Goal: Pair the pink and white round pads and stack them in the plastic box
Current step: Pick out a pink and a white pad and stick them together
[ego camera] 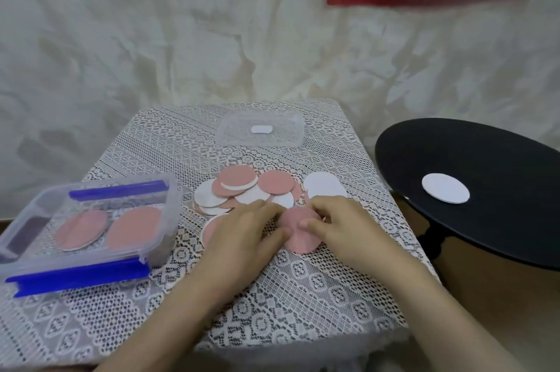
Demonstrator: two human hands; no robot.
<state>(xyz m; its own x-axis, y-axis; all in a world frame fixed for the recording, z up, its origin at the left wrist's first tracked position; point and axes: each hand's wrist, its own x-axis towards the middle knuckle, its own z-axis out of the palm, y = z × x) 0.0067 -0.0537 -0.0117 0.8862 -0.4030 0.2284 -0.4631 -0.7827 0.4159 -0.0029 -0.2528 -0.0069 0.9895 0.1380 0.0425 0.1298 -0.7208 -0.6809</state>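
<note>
Round pads, thin flat discs, pink on one face and white on the other. Loose pile of pads [242, 191] overlapping at mid-bench, some pink side up, some white; one white pad [324, 186] just right of the pile. Single pink pad [298, 230] flat on the lace cloth [303, 286] between both hands, nearest the viewer. Plastic box [88, 232], clear with blue clasps, at the left edge of the bench, open, with two pink-faced stacks side by side inside. Clear lid [260, 129] lying apart at the far side of the bench. One more white pad [445, 188] alone on a black round stool [485, 220] off the right edge.

Left hand [245, 229] palm down, fingers loosely curled, fingertips at the pink pad's left rim, partly covering another pad. Right hand [336, 223] likewise narrow, thumb and fingertips pressing on the pink pad's upper right; firm grip or mere touch: cannot tell.

Bare cloth open toward the near edge; bench corners dropping away left and right.
</note>
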